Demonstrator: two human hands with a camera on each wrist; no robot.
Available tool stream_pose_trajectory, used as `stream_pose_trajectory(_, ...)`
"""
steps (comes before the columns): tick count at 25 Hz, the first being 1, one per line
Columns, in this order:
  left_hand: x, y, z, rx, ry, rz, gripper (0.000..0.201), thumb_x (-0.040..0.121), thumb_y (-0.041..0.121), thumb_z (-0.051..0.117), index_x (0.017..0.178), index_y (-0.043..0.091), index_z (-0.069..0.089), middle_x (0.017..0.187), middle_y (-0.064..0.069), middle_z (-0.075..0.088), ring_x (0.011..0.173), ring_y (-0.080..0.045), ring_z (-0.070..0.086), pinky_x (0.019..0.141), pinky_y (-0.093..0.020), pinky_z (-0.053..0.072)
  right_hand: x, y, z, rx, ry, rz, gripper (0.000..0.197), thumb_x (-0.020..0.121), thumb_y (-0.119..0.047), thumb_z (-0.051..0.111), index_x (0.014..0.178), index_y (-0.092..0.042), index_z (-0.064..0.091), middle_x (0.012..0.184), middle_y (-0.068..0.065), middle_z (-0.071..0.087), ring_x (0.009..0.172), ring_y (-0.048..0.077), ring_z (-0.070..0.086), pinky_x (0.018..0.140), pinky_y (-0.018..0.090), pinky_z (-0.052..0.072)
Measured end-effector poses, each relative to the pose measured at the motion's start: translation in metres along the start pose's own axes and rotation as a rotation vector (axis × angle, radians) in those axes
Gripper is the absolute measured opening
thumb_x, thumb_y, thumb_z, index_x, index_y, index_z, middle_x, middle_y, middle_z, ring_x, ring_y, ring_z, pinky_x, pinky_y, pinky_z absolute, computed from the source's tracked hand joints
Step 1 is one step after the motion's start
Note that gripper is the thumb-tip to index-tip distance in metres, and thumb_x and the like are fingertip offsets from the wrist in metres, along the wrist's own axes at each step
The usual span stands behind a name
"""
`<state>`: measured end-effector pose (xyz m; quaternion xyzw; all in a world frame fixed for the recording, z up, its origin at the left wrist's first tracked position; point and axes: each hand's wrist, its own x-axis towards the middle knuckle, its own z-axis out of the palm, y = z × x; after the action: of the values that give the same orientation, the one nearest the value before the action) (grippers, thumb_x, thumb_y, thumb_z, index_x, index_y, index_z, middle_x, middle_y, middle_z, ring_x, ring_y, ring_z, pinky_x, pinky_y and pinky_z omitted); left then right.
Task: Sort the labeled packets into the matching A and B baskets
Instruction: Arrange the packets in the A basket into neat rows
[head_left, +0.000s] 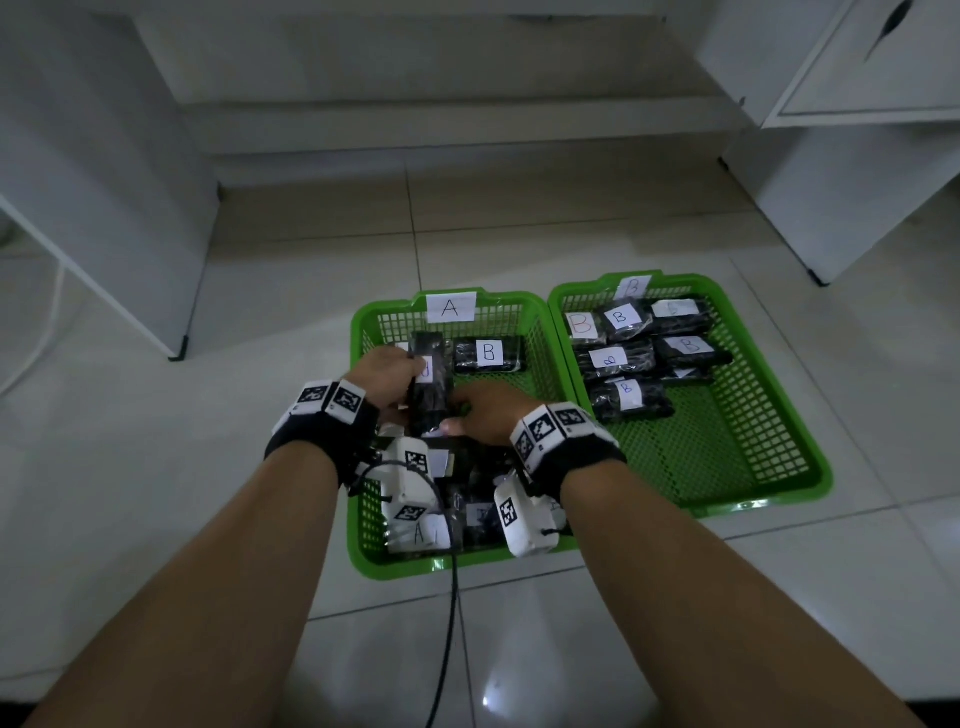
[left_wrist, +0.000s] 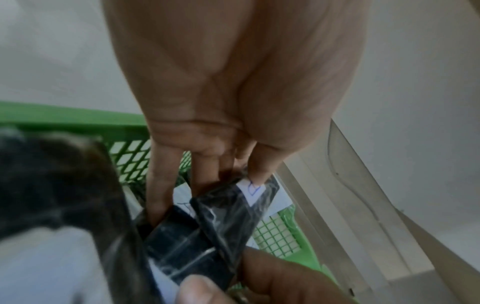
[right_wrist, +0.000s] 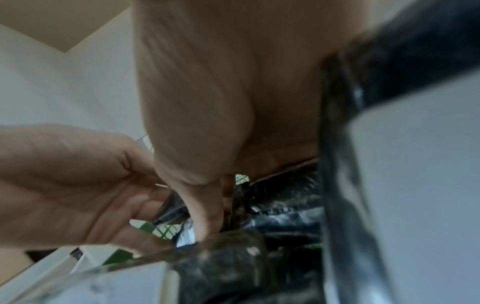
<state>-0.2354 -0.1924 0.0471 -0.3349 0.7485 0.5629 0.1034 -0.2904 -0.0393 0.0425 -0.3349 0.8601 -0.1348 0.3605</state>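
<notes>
Both hands over A basket. Left hand pinched far end of black packet, thumb on its white label. Right hand gripped near end. Packet's long axis ran away from person, between hands. B basket lay beyond right hand, right hand nearer.

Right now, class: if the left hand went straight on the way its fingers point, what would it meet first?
Probably the far wall of the A basket, just beyond the left hand gripping the black packet; depth is unclear.
</notes>
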Motion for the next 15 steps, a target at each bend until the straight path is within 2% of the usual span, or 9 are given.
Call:
stream_pose_trajectory(2,0.003,0.002,-0.006,0.083,0.17,0.06,0.023,0.1,0.017,0.048,0.103,0.002,0.064,0.102,-0.025,0.061,0.076,-0.028,0.058,0.07,-0.034,0.053,-0.002,0.006,-0.005,0.067,-0.007,0.0,0.036,0.102,-0.034,0.056,0.131,-0.012,0.064,0.133,0.009,0.063,0.116,0.024,0.059,0.09,0.029,0.041)
stream_pose_trajectory(3,0.003,0.003,-0.012,0.217,0.27,0.094,0.026,0.097,0.017,0.048,0.102,0.0,0.067,0.099,-0.022,0.063,0.079,-0.028,0.057,0.071,-0.032,0.049,-0.003,0.01,-0.007,0.115,-0.01,0.006,0.036,0.104,-0.035,0.053,0.131,-0.013,0.063,0.133,0.008,0.063,0.112,0.022,0.058,0.089,0.029,0.04)
stream_pose_trajectory(4,0.004,0.003,-0.017,0.35,0.314,0.117,0.028,0.094,0.019,0.049,0.096,0.0,0.069,0.095,-0.018,0.064,0.08,-0.028,0.057,0.069,-0.029,0.045,-0.004,0.014,-0.009,0.172,-0.017,0.025,0.037,0.105,-0.036,0.051,0.131,-0.014,0.062,0.131,0.006,0.063,0.111,0.021,0.058,0.09,0.03,0.041)
stream_pose_trajectory(6,0.008,0.004,-0.021,0.565,0.204,0.135,0.028,0.088,0.025,0.05,0.089,0.006,0.071,0.098,-0.012,0.068,0.08,-0.026,0.059,0.062,-0.025,0.041,-0.002,0.024,-0.012,0.35,0.007,0.076,0.035,0.105,-0.038,0.051,0.126,-0.014,0.064,0.125,0.006,0.066,0.108,0.024,0.062,0.096,0.039,0.049)
stream_pose_trajectory(8,0.004,0.006,-0.017,0.722,0.041,0.141,0.026,0.089,0.027,0.059,0.105,0.012,0.073,0.11,-0.007,0.066,0.093,-0.024,0.06,0.07,-0.023,0.041,0.0,0.033,-0.015,0.551,0.081,0.127,0.031,0.102,-0.037,0.054,0.115,-0.013,0.068,0.117,0.01,0.069,0.102,0.027,0.064,0.099,0.042,0.049)
stream_pose_trajectory(10,0.002,0.002,-0.012,0.779,-0.004,0.157,0.036,0.085,0.029,0.071,0.118,0.016,0.07,0.118,-0.006,0.064,0.103,-0.024,0.06,0.078,-0.027,0.044,0.002,0.04,-0.016,0.712,0.147,0.168,0.029,0.099,-0.036,0.059,0.106,-0.01,0.07,0.107,0.011,0.073,0.096,0.03,0.065,0.094,0.043,0.049)
stream_pose_trajectory(11,0.001,0.0,-0.011,0.758,0.025,0.18,0.038,0.082,0.027,0.075,0.118,0.016,0.069,0.118,-0.006,0.064,0.104,-0.024,0.061,0.081,-0.028,0.047,0.001,0.042,-0.015,0.765,0.174,0.185,0.028,0.098,-0.034,0.06,0.103,-0.008,0.071,0.099,0.01,0.073,0.09,0.029,0.065,0.089,0.042,0.05)
stream_pose_trajectory(13,-0.003,-0.004,-0.012,0.63,0.087,0.238,0.029,0.075,0.02,0.081,0.102,0.019,0.07,0.109,-0.004,0.067,0.098,-0.022,0.064,0.081,-0.029,0.051,-0.003,0.047,-0.014,0.857,0.211,0.228,0.024,0.1,-0.027,0.059,0.101,-0.007,0.072,0.086,0.009,0.071,0.075,0.021,0.064,0.073,0.034,0.052)
stream_pose_trajectory(15,-0.005,-0.008,-0.012,0.612,0.004,0.254,0.02,0.071,0.016,0.085,0.086,0.02,0.072,0.092,0.002,0.07,0.087,-0.017,0.066,0.074,-0.026,0.051,-0.011,0.048,-0.014,0.93,0.216,0.299,0.022,0.102,-0.025,0.055,0.103,-0.008,0.068,0.076,0.009,0.066,0.062,0.02,0.059,0.056,0.026,0.043)
